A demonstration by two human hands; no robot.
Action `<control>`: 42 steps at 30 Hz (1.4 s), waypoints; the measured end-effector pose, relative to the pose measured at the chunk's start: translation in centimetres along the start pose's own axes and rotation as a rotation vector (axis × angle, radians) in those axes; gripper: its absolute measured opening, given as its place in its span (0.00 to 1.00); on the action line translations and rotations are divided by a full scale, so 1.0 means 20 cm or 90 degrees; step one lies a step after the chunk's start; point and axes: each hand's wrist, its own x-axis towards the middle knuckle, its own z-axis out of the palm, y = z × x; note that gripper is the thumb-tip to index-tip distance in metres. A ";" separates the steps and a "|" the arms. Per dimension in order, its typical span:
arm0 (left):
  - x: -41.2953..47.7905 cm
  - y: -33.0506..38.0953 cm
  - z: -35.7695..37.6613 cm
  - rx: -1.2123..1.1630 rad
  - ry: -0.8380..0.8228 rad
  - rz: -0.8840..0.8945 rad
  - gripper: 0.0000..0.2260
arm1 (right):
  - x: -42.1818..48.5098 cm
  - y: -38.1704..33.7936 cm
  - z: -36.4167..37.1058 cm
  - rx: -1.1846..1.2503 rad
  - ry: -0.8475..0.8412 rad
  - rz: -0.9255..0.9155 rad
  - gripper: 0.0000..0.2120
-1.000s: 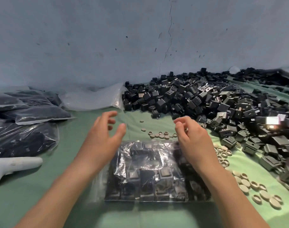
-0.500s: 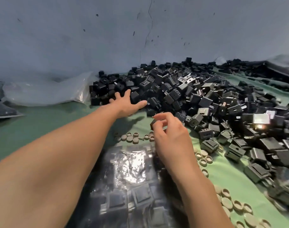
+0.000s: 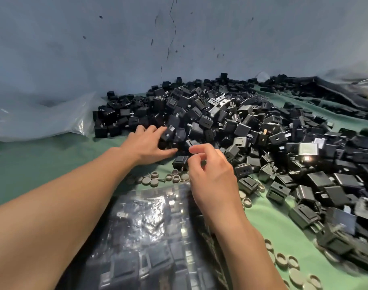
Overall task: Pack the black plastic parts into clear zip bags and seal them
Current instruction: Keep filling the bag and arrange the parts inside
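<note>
Left hand [image 3: 146, 146] centre frame, fingers spread flat on edge of parts pile [image 3: 252, 122]. Right hand [image 3: 212, 174] just below, fingers curled beside part [image 3: 180, 162]; grip unclear. Filled bag [image 3: 145, 237] lower centre, beneath right forearm. Caps [image 3: 151, 181] between bag and pile.

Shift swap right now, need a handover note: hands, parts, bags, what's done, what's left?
Left hand: open, straight fingers resting on the pile of black plastic parts.
Right hand: fingers curled beside one black part at the pile's near edge; grip unclear.
Filled zip bag: lies flat nearest the camera; seal not visible.
Empty clear bags: by the wall, left of the pile.
Done: one bag filled.
Left: check its seal, then bag and seal the large loose pile.
</note>
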 end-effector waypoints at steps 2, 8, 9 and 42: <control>-0.01 0.07 0.01 -0.001 0.011 0.012 0.33 | 0.00 0.00 0.00 0.007 0.008 0.007 0.14; -0.08 0.12 0.02 -0.061 0.105 0.052 0.19 | -0.01 -0.03 0.03 0.046 0.023 0.007 0.13; -0.08 0.13 0.02 -0.029 0.121 0.062 0.19 | -0.01 -0.03 0.03 0.052 0.030 0.011 0.12; -1.21 0.45 -0.44 -0.809 0.262 -0.338 0.16 | -0.49 -0.45 0.21 1.038 -0.111 0.355 0.09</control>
